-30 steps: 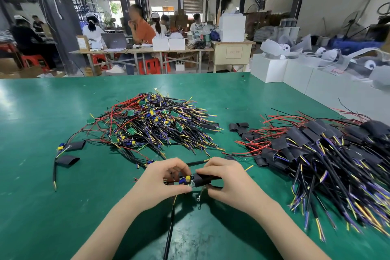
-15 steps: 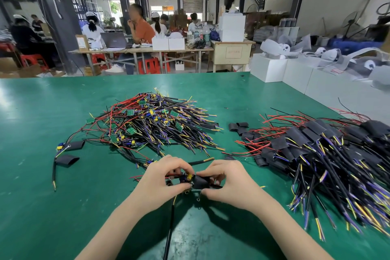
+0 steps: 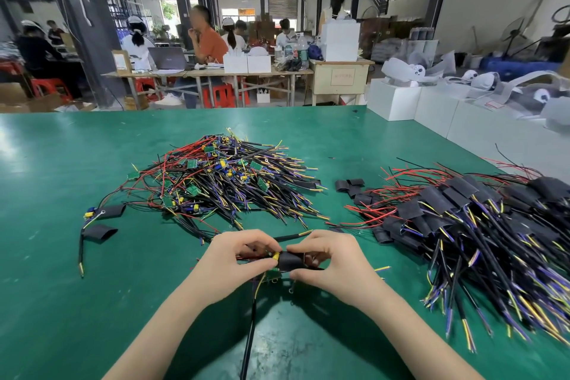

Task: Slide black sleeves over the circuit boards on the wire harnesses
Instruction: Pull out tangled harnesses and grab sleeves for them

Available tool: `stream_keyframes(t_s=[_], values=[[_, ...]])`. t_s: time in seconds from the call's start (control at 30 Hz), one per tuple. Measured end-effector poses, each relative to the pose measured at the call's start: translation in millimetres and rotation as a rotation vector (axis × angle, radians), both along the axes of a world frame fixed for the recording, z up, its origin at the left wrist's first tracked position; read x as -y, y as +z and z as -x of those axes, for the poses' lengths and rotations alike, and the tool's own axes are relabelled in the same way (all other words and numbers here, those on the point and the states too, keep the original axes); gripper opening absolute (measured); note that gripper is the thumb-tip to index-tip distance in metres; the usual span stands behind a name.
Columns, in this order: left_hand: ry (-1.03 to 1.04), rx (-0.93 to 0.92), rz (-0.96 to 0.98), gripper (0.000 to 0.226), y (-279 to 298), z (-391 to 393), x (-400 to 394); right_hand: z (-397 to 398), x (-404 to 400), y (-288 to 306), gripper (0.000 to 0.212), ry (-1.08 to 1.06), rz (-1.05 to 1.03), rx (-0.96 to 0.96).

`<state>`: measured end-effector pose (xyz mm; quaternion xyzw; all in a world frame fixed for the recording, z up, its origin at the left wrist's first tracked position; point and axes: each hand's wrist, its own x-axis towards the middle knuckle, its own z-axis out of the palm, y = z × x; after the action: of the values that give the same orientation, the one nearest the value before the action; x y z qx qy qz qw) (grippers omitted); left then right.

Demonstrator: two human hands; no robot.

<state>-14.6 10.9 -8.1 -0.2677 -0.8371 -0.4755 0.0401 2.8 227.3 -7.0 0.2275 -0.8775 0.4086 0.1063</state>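
Note:
Low over the green table (image 3: 61,302), my left hand (image 3: 234,259) pinches one wire harness at its small circuit board (image 3: 273,274), whose yellow part and green edge show between my fingers. My right hand (image 3: 330,262) grips a black sleeve (image 3: 290,260) that covers part of the board. The harness's black cable (image 3: 249,330) runs down toward me. A pile of unsleeved harnesses (image 3: 222,182) with green boards lies beyond my hands. A pile of sleeved harnesses (image 3: 462,225) lies at the right.
Loose black sleeves (image 3: 350,186) lie between the two piles. At the left lie a lone harness (image 3: 106,212) with a sleeve on it and a loose sleeve (image 3: 100,232). White boxes (image 3: 431,108) line the table's right edge. People sit at tables far behind.
The black sleeve has slid left further over the circuit board. Both hands have lifted slightly away from me and stay close together.

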Motion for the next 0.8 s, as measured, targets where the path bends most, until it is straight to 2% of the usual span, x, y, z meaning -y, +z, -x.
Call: stream_keyframes(t_s=[0.13, 0.3, 0.63, 0.8], values=[[0.020, 0.042, -0.057, 0.021, -3.0, 0.9, -2.6, -1.5, 1.8, -1.5, 0.034, -0.001, -0.014, -0.039], [-0.043, 0.145, -0.160, 0.033, 0.2, 3.5, 2.5, -0.2, 0.1, 1.3, 0.034, -0.047, 0.011, -0.032], [-0.020, -0.098, -0.097, 0.036, -8.7, -1.7, -12.1, 0.4, -1.3, -1.0, 0.033, -0.055, -0.036, 0.013], [-0.021, -0.023, -0.129, 0.031, -10.4, -1.2, -13.2, 1.1, -1.3, -4.4, 0.033, -0.068, -0.023, 0.015]])
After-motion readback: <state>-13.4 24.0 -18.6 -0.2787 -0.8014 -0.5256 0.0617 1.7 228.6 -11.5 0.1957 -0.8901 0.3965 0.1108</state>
